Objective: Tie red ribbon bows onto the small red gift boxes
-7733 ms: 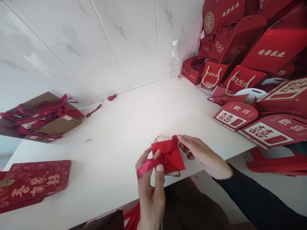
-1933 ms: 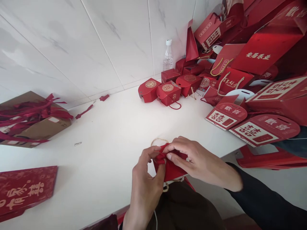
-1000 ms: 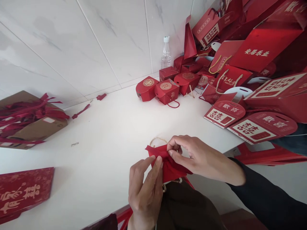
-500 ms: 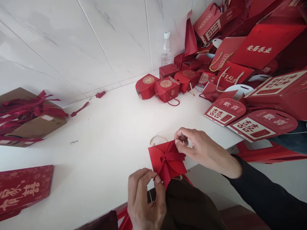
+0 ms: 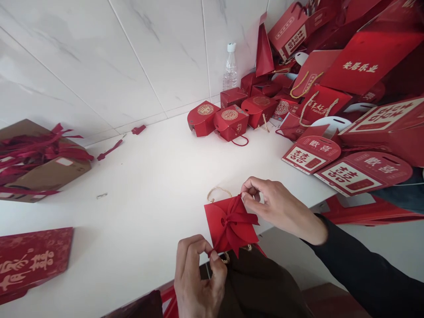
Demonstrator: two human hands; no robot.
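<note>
A small red box (image 5: 217, 217) with gold cord handles lies at the table's near edge. Across its top runs a dark red ribbon (image 5: 236, 217), tied in a bow with loose tails at the middle. My left hand (image 5: 200, 274) pinches a ribbon loop at the box's lower left corner, thumb against forefinger. At the upper right corner, my right hand (image 5: 268, 198) pinches the other ribbon loop between thumb and forefinger. The ribbon is stretched diagonally between the two hands.
Red gift boxes (image 5: 231, 121) and a clear bottle (image 5: 230, 68) stand near the tiled wall. More red boxes (image 5: 357, 66) are piled at right. A cardboard box (image 5: 66, 170) of ribbons is at left, above a red printed bag (image 5: 36, 260). The white table (image 5: 132, 221) lies between.
My left hand has moved slightly down and left, drawing its ribbon loop outward. The bow's tails have shifted right. My right hand has barely moved.
</note>
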